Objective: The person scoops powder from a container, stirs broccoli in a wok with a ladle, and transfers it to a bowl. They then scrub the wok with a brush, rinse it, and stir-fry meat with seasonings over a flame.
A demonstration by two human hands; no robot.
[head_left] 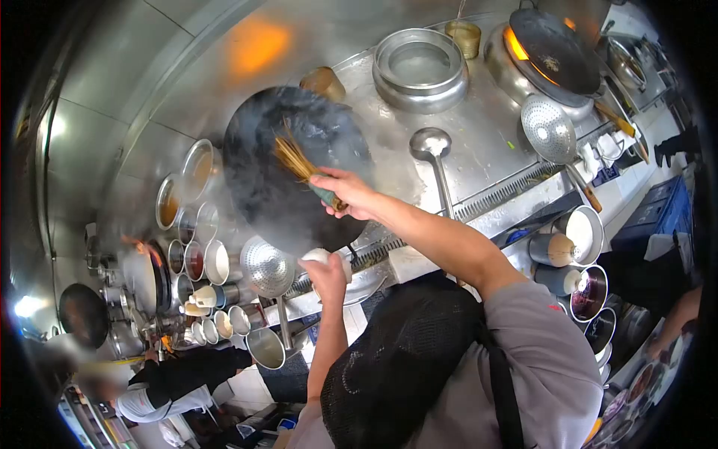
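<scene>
- Black mesh cap (407, 359) on my head, closest; gray shirt (538, 352) beside it.
- Left hand (327, 275): fingers closed on a white cloth (317, 255), at the near rim of the big wok (258, 187); cloth-to-rim contact unclear.
- Right hand (345, 194): fingers wrapped round the green-banded grip of a bristle brush (299, 161), bristles fanned over the wok's inside, tilted up-left. Can't tell if tips touch metal.
- Steam over the dark wok.
- Perforated skimmer (267, 267) just left of my left hand.
- Steel ladle (431, 144) on the worktop (486, 112), right of the wok.
- Farther: wide steel pot (385, 78) holding liquid; second wok (553, 52) at right, orange glow beside it.
</scene>
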